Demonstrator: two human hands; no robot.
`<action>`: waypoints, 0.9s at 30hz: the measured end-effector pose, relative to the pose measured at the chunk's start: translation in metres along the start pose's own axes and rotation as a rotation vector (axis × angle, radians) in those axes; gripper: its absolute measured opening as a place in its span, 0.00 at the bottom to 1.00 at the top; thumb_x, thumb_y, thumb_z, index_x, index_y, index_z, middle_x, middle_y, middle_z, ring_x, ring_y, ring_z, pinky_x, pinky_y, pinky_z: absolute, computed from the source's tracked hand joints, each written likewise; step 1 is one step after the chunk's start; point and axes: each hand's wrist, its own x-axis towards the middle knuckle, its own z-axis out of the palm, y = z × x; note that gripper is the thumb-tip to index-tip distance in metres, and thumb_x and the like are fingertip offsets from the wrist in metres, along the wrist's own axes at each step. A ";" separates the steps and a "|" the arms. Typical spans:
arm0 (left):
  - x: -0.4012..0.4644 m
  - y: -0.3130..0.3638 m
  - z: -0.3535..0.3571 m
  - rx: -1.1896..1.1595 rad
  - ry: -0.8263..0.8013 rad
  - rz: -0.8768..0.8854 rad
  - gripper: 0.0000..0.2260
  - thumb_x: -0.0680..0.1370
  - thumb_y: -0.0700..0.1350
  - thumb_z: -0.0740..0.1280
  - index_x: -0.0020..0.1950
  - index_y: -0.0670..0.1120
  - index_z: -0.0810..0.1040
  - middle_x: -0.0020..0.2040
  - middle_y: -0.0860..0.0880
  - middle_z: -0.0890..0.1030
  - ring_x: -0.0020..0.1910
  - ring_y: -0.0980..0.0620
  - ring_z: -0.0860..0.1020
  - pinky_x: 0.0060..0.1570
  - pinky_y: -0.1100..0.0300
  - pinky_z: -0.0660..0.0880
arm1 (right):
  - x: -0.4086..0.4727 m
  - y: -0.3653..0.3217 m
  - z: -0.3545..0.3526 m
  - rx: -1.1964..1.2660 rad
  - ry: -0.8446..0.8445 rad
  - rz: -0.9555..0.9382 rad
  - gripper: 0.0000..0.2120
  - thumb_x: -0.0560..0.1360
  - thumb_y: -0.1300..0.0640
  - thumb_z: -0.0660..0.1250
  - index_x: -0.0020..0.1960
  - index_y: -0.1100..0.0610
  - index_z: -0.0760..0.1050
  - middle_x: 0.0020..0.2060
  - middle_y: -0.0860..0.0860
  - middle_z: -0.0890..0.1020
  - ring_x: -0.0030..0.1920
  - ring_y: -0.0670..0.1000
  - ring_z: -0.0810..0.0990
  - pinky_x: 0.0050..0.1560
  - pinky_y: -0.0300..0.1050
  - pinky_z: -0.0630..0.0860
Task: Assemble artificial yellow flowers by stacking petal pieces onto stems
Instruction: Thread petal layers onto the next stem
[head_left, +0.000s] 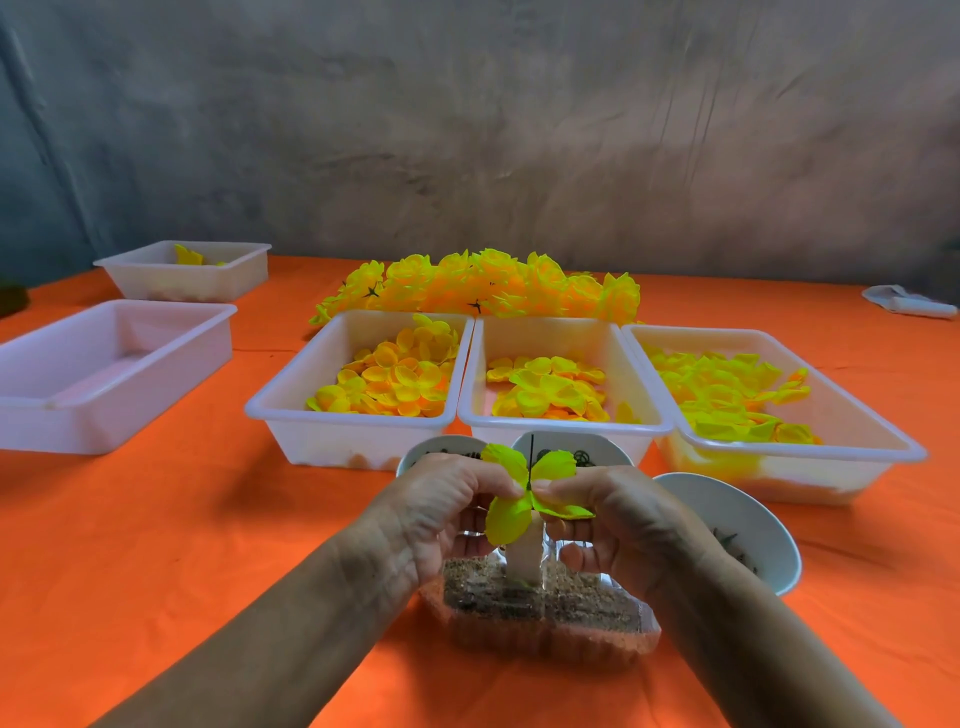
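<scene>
Figure: one flower in mid-assembly, seen from above the hands. At the centre we find a yellow petal piece (530, 488) threaded on a thin dark stem (531, 457), whose tip stands clear above the petals. The stem appears to rise from a white post (524, 556) set in a clear tray of sand (545, 613) at 6 o'clock. Our left hand (447, 509) pinches the petal piece at its middle from 9 o'clock, thumb and forefinger closed on it; our right hand (618, 514) pinches it likewise from 3 o'clock. Fingertips of both hands meet at the stem.

We judge this flower to be at an early layer: only one petal piece shows on the stem, and it seems not yet seated low. Further pieces remain to be stacked. Supply lies at 12 o'clock in three white bins set side by side: the left bin (291, 410), the middle bin (566, 423) and the right bin (883, 452), all well stocked with loose yellow petals. Behind them, a heap of finished flowers (467, 286) shows that much of the batch is done.

Three small bowls (748, 514) sit just beyond and beside the hands, holding dark small parts that we cannot identify. At 10 o'clock an empty-looking bin (104, 415) and a farther bin (182, 286) with a few yellow pieces rest on the orange tablecloth (182, 545).
</scene>
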 end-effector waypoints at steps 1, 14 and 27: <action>0.000 -0.001 0.000 0.014 0.009 0.001 0.05 0.72 0.35 0.66 0.38 0.45 0.77 0.27 0.50 0.79 0.24 0.55 0.77 0.31 0.63 0.71 | 0.000 0.001 0.000 0.007 0.004 0.006 0.05 0.71 0.65 0.68 0.38 0.57 0.77 0.26 0.50 0.78 0.22 0.43 0.72 0.22 0.33 0.67; 0.003 -0.006 -0.009 0.157 0.021 0.027 0.03 0.72 0.36 0.70 0.39 0.43 0.79 0.30 0.47 0.76 0.24 0.56 0.71 0.22 0.67 0.69 | -0.001 0.008 -0.003 -0.052 0.015 -0.062 0.06 0.72 0.66 0.69 0.37 0.58 0.78 0.24 0.47 0.76 0.22 0.42 0.71 0.22 0.33 0.65; -0.010 -0.011 -0.012 0.389 0.333 0.576 0.16 0.66 0.39 0.76 0.50 0.51 0.78 0.43 0.54 0.77 0.40 0.57 0.74 0.42 0.67 0.72 | -0.008 0.011 -0.005 -0.059 0.100 -0.106 0.08 0.71 0.65 0.70 0.48 0.56 0.76 0.29 0.50 0.82 0.25 0.45 0.78 0.22 0.33 0.70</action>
